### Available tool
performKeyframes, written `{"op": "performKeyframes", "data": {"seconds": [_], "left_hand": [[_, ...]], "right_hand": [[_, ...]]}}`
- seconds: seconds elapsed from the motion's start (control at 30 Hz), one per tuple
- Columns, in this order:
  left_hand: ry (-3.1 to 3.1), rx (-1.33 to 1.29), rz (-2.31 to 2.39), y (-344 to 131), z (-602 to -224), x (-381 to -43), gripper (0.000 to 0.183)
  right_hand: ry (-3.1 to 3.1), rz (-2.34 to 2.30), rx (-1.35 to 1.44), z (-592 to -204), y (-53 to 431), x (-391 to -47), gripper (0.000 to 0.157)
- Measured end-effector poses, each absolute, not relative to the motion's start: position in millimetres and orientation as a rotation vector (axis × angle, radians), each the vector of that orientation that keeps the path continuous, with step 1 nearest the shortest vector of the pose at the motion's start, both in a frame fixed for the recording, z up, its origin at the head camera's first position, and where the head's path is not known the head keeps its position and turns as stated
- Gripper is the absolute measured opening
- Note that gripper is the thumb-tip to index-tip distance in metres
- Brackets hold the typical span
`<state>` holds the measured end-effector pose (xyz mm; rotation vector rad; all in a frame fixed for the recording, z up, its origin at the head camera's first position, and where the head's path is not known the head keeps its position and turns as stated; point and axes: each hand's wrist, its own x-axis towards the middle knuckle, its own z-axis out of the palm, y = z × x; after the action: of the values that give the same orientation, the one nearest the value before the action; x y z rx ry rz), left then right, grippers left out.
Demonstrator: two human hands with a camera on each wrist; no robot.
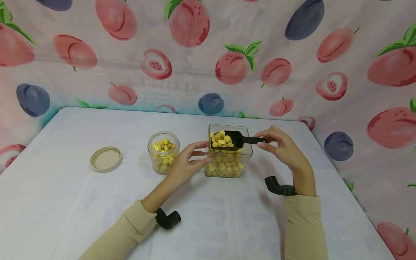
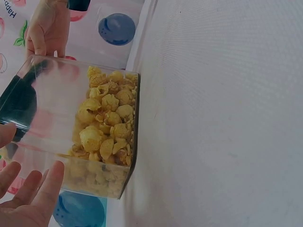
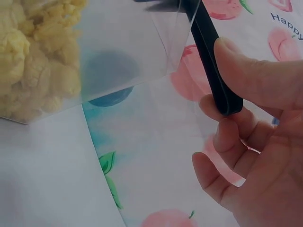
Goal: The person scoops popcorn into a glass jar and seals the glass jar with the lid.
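Observation:
My right hand (image 1: 286, 148) pinches the handle of a black scoop (image 1: 238, 140) between thumb and fingers. Yellow popcorn (image 1: 222, 140) fills the scoop, which lies level over the mouth of a clear square container (image 1: 246, 159). More popcorn (image 2: 106, 118) fills the container's lower part. At the container's left side is my left hand (image 1: 185, 162), its fingers extended toward the wall and gripping nothing; contact there is hard to tell. The right wrist view shows the scoop handle (image 3: 213, 61) between thumb and index finger, the other fingers loosely bent.
Left of the container stands a round clear jar (image 1: 150, 151) partly filled with popcorn. A beige ring-shaped lid (image 1: 106, 159) lies farther left. Everything stands on a white-covered table (image 1: 208, 224), with a fruit-patterned cloth (image 1: 188, 79) behind it.

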<state>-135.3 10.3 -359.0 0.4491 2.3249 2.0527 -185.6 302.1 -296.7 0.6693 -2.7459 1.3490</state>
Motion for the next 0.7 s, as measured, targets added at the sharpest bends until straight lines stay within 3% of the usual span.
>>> {"op": "performKeyframes", "data": {"seconds": [0.7], "left_hand": [[2.324, 0.447, 2.059, 10.0, -358.1, -134.3, 0.047]], "right_hand": [[-2.747, 1.342, 0.647, -294.6, 307.9, -183.9, 0.023]]}}
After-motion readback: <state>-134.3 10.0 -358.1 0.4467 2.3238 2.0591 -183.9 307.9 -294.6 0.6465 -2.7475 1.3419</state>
